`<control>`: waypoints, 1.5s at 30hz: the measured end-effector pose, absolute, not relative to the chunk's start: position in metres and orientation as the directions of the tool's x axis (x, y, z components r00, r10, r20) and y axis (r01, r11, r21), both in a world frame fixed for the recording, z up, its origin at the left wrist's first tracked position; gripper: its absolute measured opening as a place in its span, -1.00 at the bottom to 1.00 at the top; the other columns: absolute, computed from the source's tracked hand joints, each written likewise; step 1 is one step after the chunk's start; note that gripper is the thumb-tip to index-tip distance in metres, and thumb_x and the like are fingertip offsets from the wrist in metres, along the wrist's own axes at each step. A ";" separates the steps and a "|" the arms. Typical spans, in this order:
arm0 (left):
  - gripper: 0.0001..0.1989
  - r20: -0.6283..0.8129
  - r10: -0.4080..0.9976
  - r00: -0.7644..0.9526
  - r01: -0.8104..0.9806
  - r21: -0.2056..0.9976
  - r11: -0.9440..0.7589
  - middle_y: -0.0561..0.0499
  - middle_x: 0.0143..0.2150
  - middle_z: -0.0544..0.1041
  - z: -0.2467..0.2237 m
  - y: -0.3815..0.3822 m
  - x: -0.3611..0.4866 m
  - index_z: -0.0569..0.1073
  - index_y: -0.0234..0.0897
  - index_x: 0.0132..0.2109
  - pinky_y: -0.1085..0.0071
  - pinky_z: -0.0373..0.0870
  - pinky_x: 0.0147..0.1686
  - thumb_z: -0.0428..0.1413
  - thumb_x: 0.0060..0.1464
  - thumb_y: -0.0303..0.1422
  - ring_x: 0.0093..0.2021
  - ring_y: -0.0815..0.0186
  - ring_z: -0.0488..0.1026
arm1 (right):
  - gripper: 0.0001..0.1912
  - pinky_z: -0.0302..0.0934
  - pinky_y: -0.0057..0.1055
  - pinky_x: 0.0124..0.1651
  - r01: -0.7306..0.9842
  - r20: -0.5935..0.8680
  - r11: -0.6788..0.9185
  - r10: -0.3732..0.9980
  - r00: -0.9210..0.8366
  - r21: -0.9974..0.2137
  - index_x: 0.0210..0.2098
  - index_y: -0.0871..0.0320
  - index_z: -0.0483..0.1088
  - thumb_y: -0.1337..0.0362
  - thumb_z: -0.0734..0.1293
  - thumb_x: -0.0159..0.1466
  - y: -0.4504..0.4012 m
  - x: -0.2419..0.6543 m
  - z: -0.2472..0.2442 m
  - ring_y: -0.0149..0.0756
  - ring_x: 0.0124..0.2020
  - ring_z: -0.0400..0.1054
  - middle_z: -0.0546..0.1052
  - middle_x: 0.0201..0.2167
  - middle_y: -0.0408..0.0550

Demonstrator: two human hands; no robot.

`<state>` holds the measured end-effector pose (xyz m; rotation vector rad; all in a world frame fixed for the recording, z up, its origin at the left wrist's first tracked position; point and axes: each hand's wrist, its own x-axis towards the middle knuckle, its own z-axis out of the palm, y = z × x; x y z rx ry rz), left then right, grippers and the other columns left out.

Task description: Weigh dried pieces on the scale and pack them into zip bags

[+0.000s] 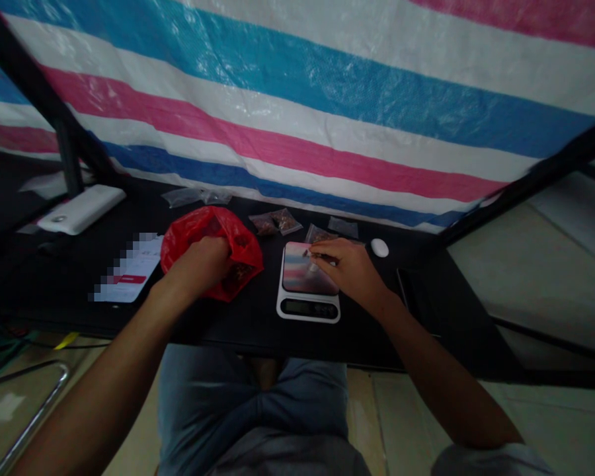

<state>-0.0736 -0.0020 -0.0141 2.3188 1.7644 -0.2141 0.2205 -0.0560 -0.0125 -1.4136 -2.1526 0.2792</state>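
My left hand (207, 263) reaches into an open red plastic bag (245, 248) on the black table; its fingers are hidden inside. Some brown bits show at the bag's lower right. Over the metal plate of a white kitchen scale (283, 309), my right hand (344, 264) is closed in a pinch at the plate's upper right; what it pinches is too small to make out. Behind the scale lies a small clear bag with brown contents (318, 234), partly hidden by my right hand. Two more filled small bags (286, 221) lie between the red bag and the scale.
A phone or tablet with a lit screen (133, 274) lies left of the red bag, beyond it a white device (84, 209). Clear bags (183, 197) lie at the back. A round white object (379, 248) and a dark phone (409, 291) are at the right. Striped sheeting (297, 142) hangs behind.
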 end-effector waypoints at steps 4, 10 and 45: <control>-0.64 -0.233 0.934 0.272 0.962 0.105 -0.253 -0.38 -0.01 0.67 -0.016 0.001 -0.076 0.63 -0.34 0.02 0.13 0.57 -0.08 -0.03 0.28 -0.46 0.00 -0.13 0.65 | -0.78 0.39 -0.21 0.14 0.772 0.329 0.430 0.896 -0.300 -0.468 -0.09 0.10 0.68 0.40 0.41 0.34 -0.056 0.222 -0.011 -0.14 0.01 0.59 0.71 -0.05 0.03; -0.66 -0.229 0.931 0.284 0.958 0.089 -0.271 -0.37 0.00 0.66 -0.012 -0.001 -0.072 0.63 -0.34 0.00 0.11 0.56 -0.06 -0.01 0.27 -0.46 0.01 -0.14 0.64 | -0.79 0.40 -0.25 0.11 0.754 0.312 0.422 0.902 -0.297 -0.503 -0.08 0.12 0.66 0.40 0.41 0.34 -0.056 0.225 -0.009 -0.15 0.00 0.59 0.70 -0.03 0.04; -0.81 0.385 0.779 0.495 0.447 0.656 -0.608 -0.02 -0.16 0.69 0.026 -0.041 -0.030 0.64 -0.25 -0.14 0.36 0.48 -0.12 0.19 0.26 -0.25 -0.17 0.23 0.61 | -0.81 0.46 -0.21 -0.01 0.642 0.364 0.444 0.893 -0.263 -0.625 -0.11 0.12 0.62 0.40 0.43 0.30 -0.052 0.228 -0.020 -0.17 -0.14 0.59 0.69 -0.12 0.00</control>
